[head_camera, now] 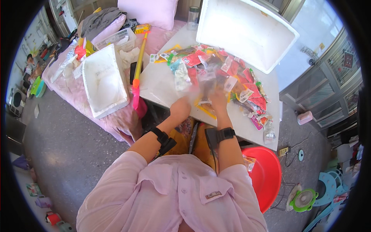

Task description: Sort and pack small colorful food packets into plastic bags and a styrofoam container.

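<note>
My left hand is curled at the front edge of a white table, next to a blurred, whitish see-through patch. To its right, my right hand reaches over a yellow-edged plastic packet. Motion blur hides the fingertips of both hands, so whether either grips something is unclear. Just beyond them spreads a heap of small snack packets, many red, others clear, yellow-edged or green. A clear packet with pale contents lies at the heap's left side.
A large white foam box is tipped toward me behind the heap. Left, a smaller foam box rests on a pink-covered bed, beside a yellow-and-pink stick. A red basin with a packet stands below the table's right side.
</note>
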A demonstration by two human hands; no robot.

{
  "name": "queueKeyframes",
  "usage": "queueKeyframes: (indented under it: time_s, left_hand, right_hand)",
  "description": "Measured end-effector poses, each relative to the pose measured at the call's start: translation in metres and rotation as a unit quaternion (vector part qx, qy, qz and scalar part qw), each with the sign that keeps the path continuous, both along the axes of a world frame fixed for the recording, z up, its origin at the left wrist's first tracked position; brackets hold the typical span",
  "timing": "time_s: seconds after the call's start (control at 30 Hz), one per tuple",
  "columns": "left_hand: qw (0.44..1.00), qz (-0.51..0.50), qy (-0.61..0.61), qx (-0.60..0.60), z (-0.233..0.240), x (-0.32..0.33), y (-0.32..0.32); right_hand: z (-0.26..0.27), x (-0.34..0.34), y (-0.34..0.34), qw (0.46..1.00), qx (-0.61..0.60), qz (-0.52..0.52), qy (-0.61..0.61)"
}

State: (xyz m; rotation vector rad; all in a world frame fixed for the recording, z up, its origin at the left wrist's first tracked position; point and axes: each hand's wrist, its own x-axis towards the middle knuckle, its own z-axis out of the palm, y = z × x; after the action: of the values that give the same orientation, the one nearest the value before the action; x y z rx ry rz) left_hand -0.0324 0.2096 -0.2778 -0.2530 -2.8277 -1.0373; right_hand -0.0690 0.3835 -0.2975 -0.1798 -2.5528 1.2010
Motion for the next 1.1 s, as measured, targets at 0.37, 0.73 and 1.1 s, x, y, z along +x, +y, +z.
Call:
queueKeyframes:
  time_s: [0.37,0.73,1.1]
  left_hand:
    - [0.998,-0.051,-0.01,-0.02,0.009,0.004,0.021]
    - [0.998,-0.062,-0.026,-0.01,0.003,0.004,0.026]
    - [0.992,-0.114,0.0,0.051,0.003,0.007,0.022]
  right_hand:
    - [0.056,0.11,0.026,0.953,-0.286,-0.037,0.089]
    - [0.051,0.138,0.026,0.917,-0.387,0.008,0.097]
    - [0.046,0.121,0.029,0.942,-0.322,0.078,-0.053]
